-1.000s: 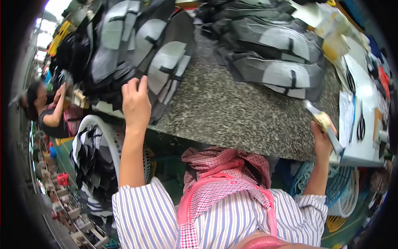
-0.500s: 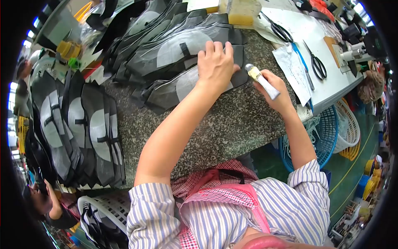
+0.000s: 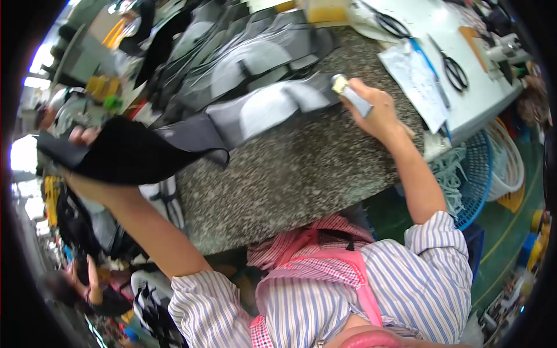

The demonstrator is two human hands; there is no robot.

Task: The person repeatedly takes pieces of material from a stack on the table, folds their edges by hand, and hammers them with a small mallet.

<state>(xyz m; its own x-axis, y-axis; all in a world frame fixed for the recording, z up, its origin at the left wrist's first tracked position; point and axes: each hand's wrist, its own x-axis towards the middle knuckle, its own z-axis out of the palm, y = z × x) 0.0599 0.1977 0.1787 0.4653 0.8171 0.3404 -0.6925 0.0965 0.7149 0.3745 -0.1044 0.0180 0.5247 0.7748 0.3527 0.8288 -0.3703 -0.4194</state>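
Note:
My left hand (image 3: 84,136) is closed on a black fabric piece (image 3: 130,153), which is lifted and curled at the far left and hides part of the fingers. Grey panels with white patches (image 3: 249,64) lie in an overlapping row along the back of the speckled tabletop (image 3: 278,168). The nearest panel (image 3: 267,110) stretches between the black piece and my right hand (image 3: 374,110). My right hand grips a small metal tool with a yellowish part (image 3: 351,95), held by the right end of that panel.
On the white table (image 3: 476,110) at the right lie black scissors (image 3: 454,72), a second pair (image 3: 391,24) and a paper sheet (image 3: 415,87). A blue basket (image 3: 476,180) stands below it. A co-worker (image 3: 87,290) is at the lower left, near a white basket (image 3: 142,281).
My left hand has moved from the near panel to the far left and now holds the black piece up. My right hand still grips the tool, close to the panel's end.

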